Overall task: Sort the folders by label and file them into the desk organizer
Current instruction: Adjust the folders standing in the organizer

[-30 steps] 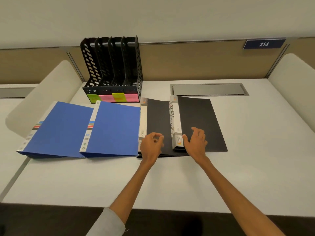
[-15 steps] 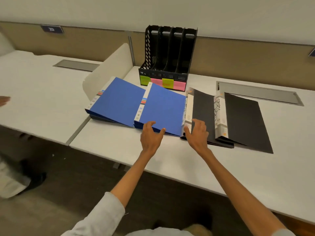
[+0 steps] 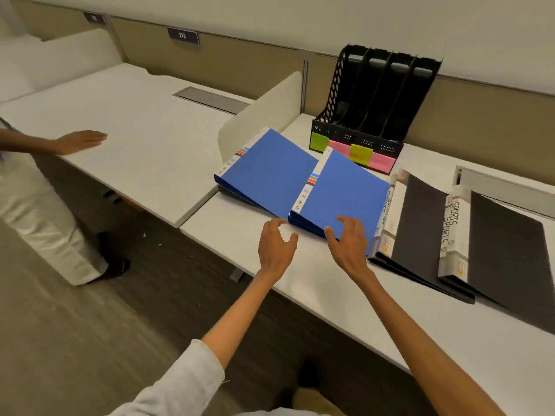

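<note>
Several folders lie in a row on the white desk point(image 3: 345, 301). From the left: a blue folder point(image 3: 267, 172), a second blue folder point(image 3: 345, 190), a black folder point(image 3: 417, 223) and another black folder point(image 3: 510, 250) whose spine reads SPORTS. Behind them stands the black desk organizer point(image 3: 381, 94) with green and pink sticky labels on its front. My left hand point(image 3: 274, 249) hovers with spread fingers at the near left corner of the second blue folder. My right hand point(image 3: 350, 241) lies on that folder's near edge, its fingers spread over the cover.
A white divider panel point(image 3: 258, 115) separates this desk from the neighbouring desk point(image 3: 135, 130) on the left. Another person stands there with a hand point(image 3: 81, 139) flat on that desk. A grey cable hatch point(image 3: 504, 187) sits at the back right.
My view has swung left. Both hands moved left from the black folders to the near edge of the second blue folder. Another person's hand came into view on the left desk.
</note>
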Demonstrator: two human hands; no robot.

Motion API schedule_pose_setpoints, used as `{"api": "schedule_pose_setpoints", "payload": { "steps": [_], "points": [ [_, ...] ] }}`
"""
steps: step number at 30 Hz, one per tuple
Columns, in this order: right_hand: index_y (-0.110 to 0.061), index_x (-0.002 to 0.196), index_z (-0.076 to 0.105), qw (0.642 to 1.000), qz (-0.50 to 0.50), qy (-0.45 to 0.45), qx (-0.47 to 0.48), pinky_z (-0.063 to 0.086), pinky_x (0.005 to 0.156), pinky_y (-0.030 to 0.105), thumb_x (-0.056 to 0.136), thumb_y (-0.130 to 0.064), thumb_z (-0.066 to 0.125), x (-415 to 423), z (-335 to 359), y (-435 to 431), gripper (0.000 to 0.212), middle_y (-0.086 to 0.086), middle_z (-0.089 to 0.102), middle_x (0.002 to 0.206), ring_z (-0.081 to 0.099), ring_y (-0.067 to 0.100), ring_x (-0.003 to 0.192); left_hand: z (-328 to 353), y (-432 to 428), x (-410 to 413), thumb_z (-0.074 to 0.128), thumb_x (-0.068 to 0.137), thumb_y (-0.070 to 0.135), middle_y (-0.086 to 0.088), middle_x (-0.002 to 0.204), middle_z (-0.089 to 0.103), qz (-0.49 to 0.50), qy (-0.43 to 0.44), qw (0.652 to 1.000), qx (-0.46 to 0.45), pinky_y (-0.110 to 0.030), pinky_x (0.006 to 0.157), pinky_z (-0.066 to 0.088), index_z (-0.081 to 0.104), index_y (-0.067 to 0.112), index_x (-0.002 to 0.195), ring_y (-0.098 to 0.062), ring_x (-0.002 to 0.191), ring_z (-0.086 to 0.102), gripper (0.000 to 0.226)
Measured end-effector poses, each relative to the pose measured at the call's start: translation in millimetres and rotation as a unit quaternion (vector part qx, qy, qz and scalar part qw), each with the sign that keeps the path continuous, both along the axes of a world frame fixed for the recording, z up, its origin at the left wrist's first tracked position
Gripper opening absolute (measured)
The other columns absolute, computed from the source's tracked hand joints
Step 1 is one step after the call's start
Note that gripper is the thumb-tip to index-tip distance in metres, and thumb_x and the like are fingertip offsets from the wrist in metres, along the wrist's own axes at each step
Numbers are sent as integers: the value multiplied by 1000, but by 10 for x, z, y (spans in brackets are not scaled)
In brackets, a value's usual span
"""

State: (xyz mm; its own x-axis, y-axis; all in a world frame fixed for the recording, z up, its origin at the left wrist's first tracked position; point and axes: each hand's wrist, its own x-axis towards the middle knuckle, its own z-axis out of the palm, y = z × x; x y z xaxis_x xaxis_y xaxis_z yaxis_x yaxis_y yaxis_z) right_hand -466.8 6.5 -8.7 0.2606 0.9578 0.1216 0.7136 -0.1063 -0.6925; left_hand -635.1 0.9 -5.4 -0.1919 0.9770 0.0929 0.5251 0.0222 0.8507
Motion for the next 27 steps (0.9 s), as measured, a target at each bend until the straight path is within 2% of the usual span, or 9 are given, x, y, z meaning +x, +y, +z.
{"api": "schedule_pose_setpoints", "payload": {
  "steps": [6, 14, 22, 27],
  "points": [
    [-15, 129, 52, 999, 45, 13, -5, 32, 103, 45, 95, -39, 55, -193, -17, 425, 42, 7, 45, 135, 44, 23, 125, 72, 315, -235, 69, 89, 24, -3, 132, 55, 33, 7, 999, 2, -30, 98, 46, 52, 15, 129, -18, 121, 53, 44],
    [-15, 125, 55, 994, 109, 23, 2, 33, 98, 41, 95, -37, 57, -443, 14, 1120, 38, 7, 49, 131, 43, 23, 126, 126, 803, -461, 70, 88, 25, -2, 135, 53, 98, 11, 995, -2, -30, 98, 47, 50, 16, 132, -18, 123, 53, 50],
    [-16, 120, 59, 988, 152, 8, 9, 27, 102, 36, 89, -33, 65, -569, -22, 1636, 36, 3, 52, 124, 47, 20, 121, 219, 1280, -733, 77, 80, 23, -2, 136, 51, 116, 40, 992, -11, -26, 90, 43, 46, 15, 135, -19, 123, 51, 63],
    [-11, 120, 59, 986, 163, 20, 10, 34, 100, 33, 88, -29, 67, -683, -28, 1980, 38, 7, 50, 126, 50, 22, 118, 273, 1709, -1004, 79, 75, 31, -4, 130, 54, 146, 48, 988, -32, -37, 92, 44, 47, 13, 131, -23, 120, 52, 67]
  ]
}}
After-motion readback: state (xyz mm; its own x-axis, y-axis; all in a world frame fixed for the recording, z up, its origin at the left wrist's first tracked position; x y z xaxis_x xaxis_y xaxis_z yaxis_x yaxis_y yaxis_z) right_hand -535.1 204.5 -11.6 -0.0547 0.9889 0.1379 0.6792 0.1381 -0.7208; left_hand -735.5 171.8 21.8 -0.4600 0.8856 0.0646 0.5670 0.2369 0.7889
